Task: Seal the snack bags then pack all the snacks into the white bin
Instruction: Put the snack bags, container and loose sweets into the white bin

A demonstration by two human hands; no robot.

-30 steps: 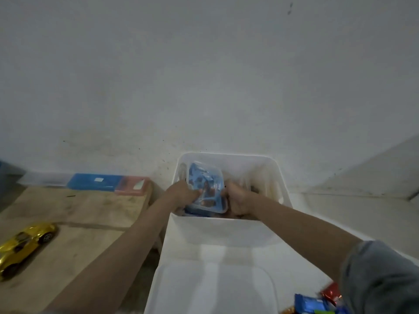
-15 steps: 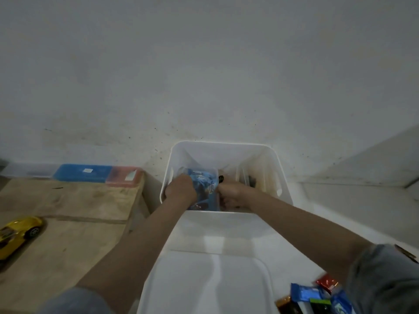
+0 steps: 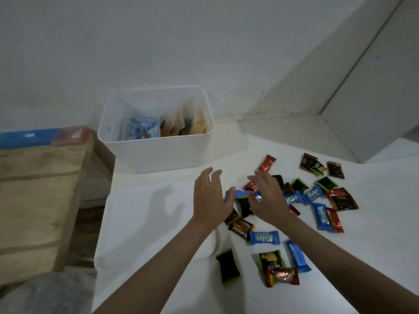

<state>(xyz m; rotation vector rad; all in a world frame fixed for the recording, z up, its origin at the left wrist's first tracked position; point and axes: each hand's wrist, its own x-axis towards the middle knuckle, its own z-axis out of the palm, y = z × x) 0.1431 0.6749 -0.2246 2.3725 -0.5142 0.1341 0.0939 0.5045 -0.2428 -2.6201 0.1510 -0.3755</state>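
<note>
The white bin (image 3: 156, 152) stands at the back of the white surface (image 3: 140, 234), against the wall. Inside it, clear bags stand upright: one with blue snacks (image 3: 141, 129) on the left, others with brown and yellow contents (image 3: 183, 124) on the right.

In front and to the right of the bin, wrapped snacks (image 3: 299, 214) lie scattered loose on the surface, in blue, red, black and green wrappers. A red one (image 3: 267, 163) lies nearest the bin; a black one (image 3: 227, 267) lies nearest the camera on the left.

Both hands hover over the near edge of this scatter, palms down. The left hand (image 3: 209, 197) has its fingers spread and straight and holds nothing. The right hand (image 3: 266, 197) is loosely open, fingers slightly bent above the snacks; whether it touches one I cannot tell.

Left of the surface is a wooden bench (image 3: 38, 200), with a blue and red box (image 3: 45, 135) at its far edge.
</note>
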